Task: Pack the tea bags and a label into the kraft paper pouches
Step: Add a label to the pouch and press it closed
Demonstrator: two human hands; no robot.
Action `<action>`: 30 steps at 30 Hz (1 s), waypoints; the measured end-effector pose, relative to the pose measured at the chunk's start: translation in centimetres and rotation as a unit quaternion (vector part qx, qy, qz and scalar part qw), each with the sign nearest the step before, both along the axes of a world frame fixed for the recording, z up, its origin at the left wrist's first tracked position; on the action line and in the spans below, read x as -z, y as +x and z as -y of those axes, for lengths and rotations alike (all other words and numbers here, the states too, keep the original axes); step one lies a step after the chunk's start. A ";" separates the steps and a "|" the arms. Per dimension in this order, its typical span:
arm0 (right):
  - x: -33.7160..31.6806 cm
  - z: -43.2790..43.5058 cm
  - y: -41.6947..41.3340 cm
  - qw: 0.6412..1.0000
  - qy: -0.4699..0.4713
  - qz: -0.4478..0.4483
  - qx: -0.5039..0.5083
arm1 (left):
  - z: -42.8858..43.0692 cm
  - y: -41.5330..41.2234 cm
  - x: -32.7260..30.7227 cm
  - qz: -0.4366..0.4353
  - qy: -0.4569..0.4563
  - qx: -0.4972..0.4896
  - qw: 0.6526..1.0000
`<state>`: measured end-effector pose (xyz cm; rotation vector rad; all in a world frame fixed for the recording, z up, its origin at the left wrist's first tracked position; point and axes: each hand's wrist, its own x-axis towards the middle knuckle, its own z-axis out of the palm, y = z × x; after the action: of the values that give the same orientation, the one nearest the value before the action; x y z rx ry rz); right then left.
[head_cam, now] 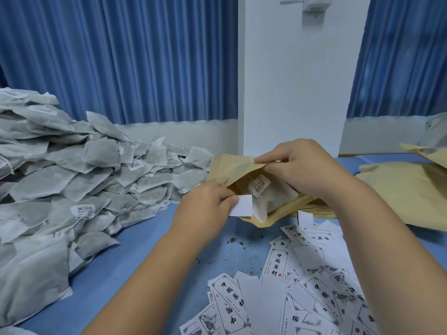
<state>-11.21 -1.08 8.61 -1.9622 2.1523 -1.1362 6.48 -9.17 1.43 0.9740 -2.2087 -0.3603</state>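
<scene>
Head view, the only one: label insertion looks to be the step in hand. The right hand (pixel 302 165) pinches the upper lip of the pouch (pixel 229 168), fingers curled over the edge, and lifts it so the mouth gapes toward the camera. Tea bags (pixel 275 198) already lie inside. One white corner reaches out over the lower lip, and a barcoded tag (pixel 260 184) lies on top of them. The left hand (pixel 205 204) pinches a label (pixel 242 206) by its left end, blank side up. The label's free end is just at the mouth, against that white corner, and is not inside yet.

To do this well, I would hold the upper lip high until the whole label has passed the rim. The paper is thin and will likely buckle if pushed at an angle, so it should slide flat and along its own length, over the bags rather than into them. The protruding corner is best nudged in with the same stroke, or it may block the label or spoil the seal. The tag could catch the leading edge, so aim beside it.

On the table (pixel 145 238), a pile (pixel 72 177) of loose tea bags fills the left and reaches the pouch's far edge. Printed labels (pixel 302 286) are scattered in front, near the right forearm. A stack (pixel 406 189) of flat pouches lies to the right.
</scene>
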 end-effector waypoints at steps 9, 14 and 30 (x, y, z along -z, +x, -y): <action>-2.0 -2.8 1.7 0.987 -0.042 -0.128 0.092 | -1.4 -0.8 0.0 -0.194 0.000 0.025 0.981; -0.4 -6.2 5.6 0.961 0.056 -0.264 0.066 | -2.5 -1.0 -0.8 -0.192 -0.049 0.041 0.979; 0.6 -1.1 3.4 0.857 0.400 -0.295 0.138 | -6.2 -2.5 -1.1 -0.234 -0.187 0.093 0.950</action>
<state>-7.85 0.02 7.96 -1.7133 2.5807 0.4652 3.93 -2.95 2.57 0.4213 -1.8390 -0.2149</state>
